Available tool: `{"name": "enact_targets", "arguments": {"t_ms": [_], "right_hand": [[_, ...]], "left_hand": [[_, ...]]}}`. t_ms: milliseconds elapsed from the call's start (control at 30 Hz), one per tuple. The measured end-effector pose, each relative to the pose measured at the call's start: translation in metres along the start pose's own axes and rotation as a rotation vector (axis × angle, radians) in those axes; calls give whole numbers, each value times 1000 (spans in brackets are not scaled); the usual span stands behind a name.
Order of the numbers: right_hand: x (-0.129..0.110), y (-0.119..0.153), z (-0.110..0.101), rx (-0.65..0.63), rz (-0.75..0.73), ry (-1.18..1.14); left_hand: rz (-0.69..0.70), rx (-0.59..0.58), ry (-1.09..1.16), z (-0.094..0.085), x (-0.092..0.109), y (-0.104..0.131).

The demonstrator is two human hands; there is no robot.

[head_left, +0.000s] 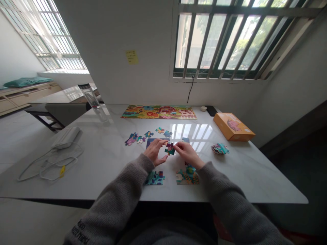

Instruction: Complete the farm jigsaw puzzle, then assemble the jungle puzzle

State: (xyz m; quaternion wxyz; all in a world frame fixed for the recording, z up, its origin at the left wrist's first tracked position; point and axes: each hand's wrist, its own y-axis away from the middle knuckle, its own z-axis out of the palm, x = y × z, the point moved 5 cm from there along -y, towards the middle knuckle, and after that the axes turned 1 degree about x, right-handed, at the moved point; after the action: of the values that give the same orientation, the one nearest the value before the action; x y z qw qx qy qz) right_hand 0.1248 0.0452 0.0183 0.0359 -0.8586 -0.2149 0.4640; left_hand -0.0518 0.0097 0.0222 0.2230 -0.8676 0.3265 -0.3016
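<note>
A dark puzzle piece (169,149) with green and pink parts is pinched at its right edge by my right hand (188,153). My left hand (154,151) is at the piece's left, thumb and forefinger spread apart; whether a fingertip touches it I cannot tell. Behind my left hand, a blue joined puzzle section (150,141) is partly covered. Closer to me are a teal puzzle section (155,178) and an orange-and-green one (187,177), the latter partly hidden by my right hand. Loose pieces (149,134) lie beyond my left hand, with joined purple pieces (131,139) farther left.
A stack of puzzle pieces (220,148) sits to the right, before an orange box (233,126). Along the wall lie a long colourful picture strip (158,112) and a black phone (211,111). A glass bottle (93,100) and a white device with cable (66,137) occupy the left.
</note>
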Motion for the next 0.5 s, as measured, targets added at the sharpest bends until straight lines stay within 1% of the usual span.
{"name": "enact_targets", "arguments": {"t_ms": [67,133,233,333,433,500], "right_hand": [[0,1,-4,87,32,-122],[-1,2,-4,122,42,-220],[-3,5,3,103,62,-317],[-3,6,8,84,88,-351],[-3,7,9,42,84,-324],[-4,7,4,47,48,-264]], "left_hand": [[-7,70,-30,-6,2,-2],[-1,114,-88,-9,3,-4],[18,157,-158,-9,4,-4],[36,171,-167,-9,5,-4],[39,155,-164,-10,6,-4],[36,150,-164,-11,5,-4]]}}
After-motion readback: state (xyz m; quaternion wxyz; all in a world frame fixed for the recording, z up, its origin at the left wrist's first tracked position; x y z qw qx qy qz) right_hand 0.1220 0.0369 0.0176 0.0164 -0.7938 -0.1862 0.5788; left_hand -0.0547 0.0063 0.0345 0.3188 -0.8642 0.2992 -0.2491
